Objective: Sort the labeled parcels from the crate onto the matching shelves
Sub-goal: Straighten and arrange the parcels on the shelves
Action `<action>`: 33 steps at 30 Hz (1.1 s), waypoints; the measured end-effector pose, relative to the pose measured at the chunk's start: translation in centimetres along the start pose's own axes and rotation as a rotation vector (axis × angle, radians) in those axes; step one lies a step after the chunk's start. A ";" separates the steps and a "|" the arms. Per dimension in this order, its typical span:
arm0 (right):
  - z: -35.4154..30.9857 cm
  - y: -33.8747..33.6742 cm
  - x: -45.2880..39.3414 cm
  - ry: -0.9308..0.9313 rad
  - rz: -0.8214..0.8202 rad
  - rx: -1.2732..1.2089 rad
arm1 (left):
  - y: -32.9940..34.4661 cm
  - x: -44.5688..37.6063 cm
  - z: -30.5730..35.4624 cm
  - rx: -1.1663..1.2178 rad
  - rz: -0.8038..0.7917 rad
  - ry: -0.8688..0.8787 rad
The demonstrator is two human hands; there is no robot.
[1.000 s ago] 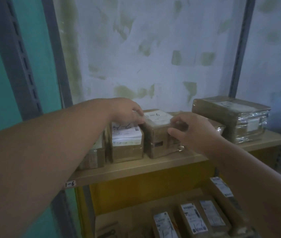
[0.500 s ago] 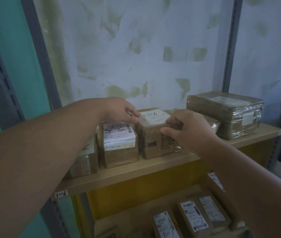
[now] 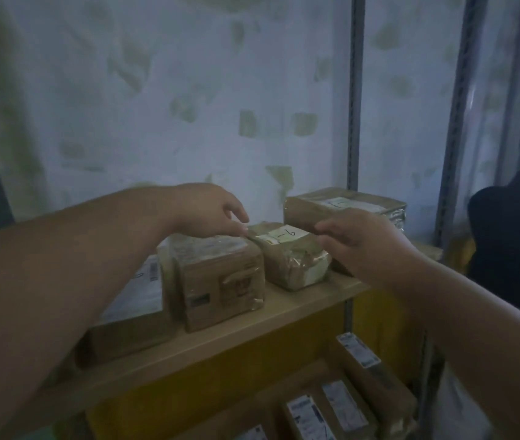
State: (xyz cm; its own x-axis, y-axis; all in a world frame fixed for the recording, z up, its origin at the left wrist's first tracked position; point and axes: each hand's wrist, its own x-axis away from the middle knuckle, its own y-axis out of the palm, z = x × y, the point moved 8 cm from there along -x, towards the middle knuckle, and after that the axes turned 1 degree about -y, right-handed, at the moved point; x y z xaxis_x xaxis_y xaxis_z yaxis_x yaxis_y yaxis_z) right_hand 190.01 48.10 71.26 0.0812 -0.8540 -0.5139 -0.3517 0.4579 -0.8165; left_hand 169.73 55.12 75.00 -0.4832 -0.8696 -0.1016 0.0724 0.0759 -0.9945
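A small brown parcel [image 3: 287,262] with a white label reading "-6" stands on the wooden shelf [image 3: 252,328]. My left hand [image 3: 207,211] reaches over from the left, its straight fingertips touching the parcel's top left corner. My right hand [image 3: 360,246] is at the parcel's right edge with fingers loosely curled; whether they still touch it is unclear. Neither hand lifts the parcel.
A taped brown box [image 3: 217,281] stands just left of the parcel, and a flat parcel [image 3: 138,281] lies partly under my left arm. A large wrapped parcel [image 3: 344,204] sits behind on the right. Several labeled parcels [image 3: 344,404] lie on the lower shelf. A dark shape [image 3: 512,249] is at far right.
The view has swung right and closer. My right hand has loosened its grip on the "-6" parcel and slid to its right edge. My left hand stays at the top left corner.
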 end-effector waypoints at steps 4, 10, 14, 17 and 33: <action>3.1 1.8 -1.4 -0.074 -0.082 0.062 | 1.1 -3.7 1.9 -0.086 -0.115 -0.047; 4.0 4.6 -3.0 -0.244 -0.127 0.063 | 2.3 -8.2 2.5 -0.318 -0.290 -0.177; 3.8 5.3 -3.5 -0.285 -0.124 0.079 | 3.4 -9.2 2.5 -0.373 -0.377 -0.201; 3.2 5.5 -3.2 -0.286 -0.093 0.091 | 3.9 -9.7 2.5 -0.335 -0.334 -0.196; 2.7 5.1 -1.5 -0.215 -0.025 0.023 | 4.6 -9.6 1.7 -0.268 -0.236 -0.061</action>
State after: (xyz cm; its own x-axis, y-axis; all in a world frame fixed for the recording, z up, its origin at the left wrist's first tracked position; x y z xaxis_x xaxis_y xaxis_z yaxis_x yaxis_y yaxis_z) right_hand 190.58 52.40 67.12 0.2875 -0.7942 -0.5353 -0.3254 0.4447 -0.8345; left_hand 176.15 62.96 71.42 -0.4062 -0.9051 0.1254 -0.2698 -0.0123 -0.9628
